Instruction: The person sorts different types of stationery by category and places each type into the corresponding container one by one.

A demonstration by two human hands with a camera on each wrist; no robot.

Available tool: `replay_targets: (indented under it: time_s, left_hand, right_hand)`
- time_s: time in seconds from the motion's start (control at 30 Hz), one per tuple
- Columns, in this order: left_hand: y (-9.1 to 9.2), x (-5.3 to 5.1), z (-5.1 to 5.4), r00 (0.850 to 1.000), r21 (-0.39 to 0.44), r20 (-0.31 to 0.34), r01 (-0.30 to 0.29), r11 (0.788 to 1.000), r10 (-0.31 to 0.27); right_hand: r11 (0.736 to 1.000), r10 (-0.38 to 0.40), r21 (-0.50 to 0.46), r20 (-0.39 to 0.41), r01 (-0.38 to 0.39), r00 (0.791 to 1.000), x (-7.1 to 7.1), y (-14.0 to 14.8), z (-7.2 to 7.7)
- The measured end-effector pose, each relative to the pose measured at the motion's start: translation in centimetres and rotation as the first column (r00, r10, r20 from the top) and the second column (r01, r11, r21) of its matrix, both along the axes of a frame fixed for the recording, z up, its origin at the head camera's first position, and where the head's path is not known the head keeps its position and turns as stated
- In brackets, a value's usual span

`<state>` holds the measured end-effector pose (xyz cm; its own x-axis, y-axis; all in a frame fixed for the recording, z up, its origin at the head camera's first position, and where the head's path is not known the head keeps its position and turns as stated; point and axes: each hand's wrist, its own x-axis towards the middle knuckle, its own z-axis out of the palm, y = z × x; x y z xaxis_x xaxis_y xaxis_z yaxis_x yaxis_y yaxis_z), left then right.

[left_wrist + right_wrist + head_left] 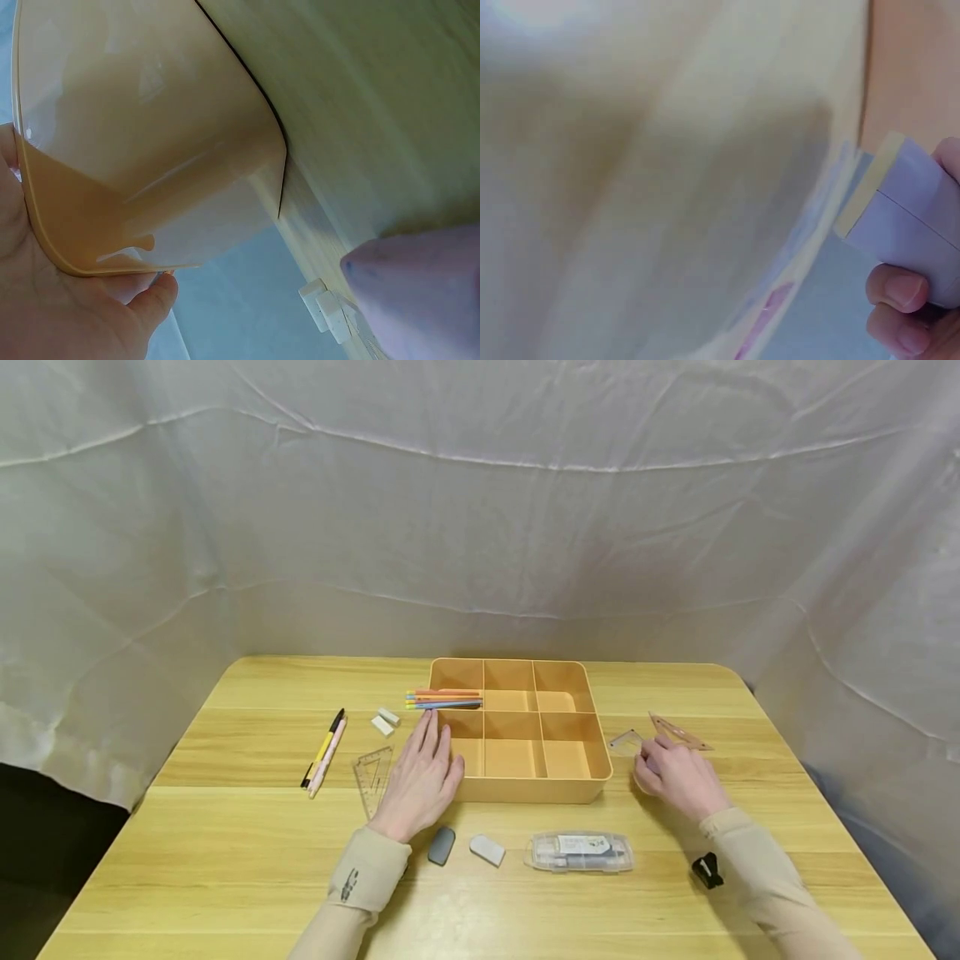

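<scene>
Box (532,790) corner is touched by left hand (420,774), fingers extended; purple block (911,210) is gripped by fingers of right hand (678,777).

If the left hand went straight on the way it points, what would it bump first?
Beyond the tray it touches, probably the pencils lying across its left rim; they look just ahead of the left hand, but height is unclear.

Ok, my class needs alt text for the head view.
A person's left hand rests at the front-left corner of an orange divided tray; the right hand, to its right, holds a lilac object. Pencils overhang the tray's left side; pens, set squares and a clear case lie on a wooden table.
</scene>
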<state>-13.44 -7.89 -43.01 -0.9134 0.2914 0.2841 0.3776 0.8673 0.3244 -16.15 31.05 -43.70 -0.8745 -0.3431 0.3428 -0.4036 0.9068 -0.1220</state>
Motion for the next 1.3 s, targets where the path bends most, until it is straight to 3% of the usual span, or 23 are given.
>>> replay_targets:
  time_s: [0.1, 0.33, 0.53, 0.83, 1.0, 1.3]
  left_hand:
    - [0.0, 0.0, 0.0, 1.0, -0.002, 0.004, 0.001, 1.0, -0.001]
    - [0.1, -0.1, 0.0, 1.0, 0.005, 0.011, 0.003, 1.0, -0.003]
    - [0.2, -0.3, 0.0, 1.0, 0.009, 0.015, 0.003, 1.0, -0.003]
    - [0.2, -0.4, -0.1, 1.0, 0.009, 0.005, 0.002, 1.0, -0.002]
    - [0.1, -0.5, -0.1, 1.0, 0.003, -0.003, 0.004, 1.0, -0.004]
    - [0.2, -0.5, -0.1, 1.0, 0.002, -0.001, 0.0, 1.0, 0.0]
  right_hand:
    - [0.998, 0.025, -0.05, -0.056, -0.028, 0.998, -0.4, 0.0, 0.7]
    - [0.983, 0.017, -0.182, 0.009, -0.015, 1.0, -1.3, 0.1, 2.5]
    - [0.971, 0.006, -0.241, 0.017, -0.002, 1.0, -2.5, 0.1, 4.1]
    - [0.965, 0.046, -0.26, 0.062, -0.028, 0.997, -4.1, -0.4, 7.1]
    - [0.973, 0.084, -0.218, 0.039, -0.073, 0.996, -5.0, -1.0, 8.6]
    - [0.979, 0.149, -0.156, 0.112, -0.13, 0.982, -6.8, -2.4, 11.2]
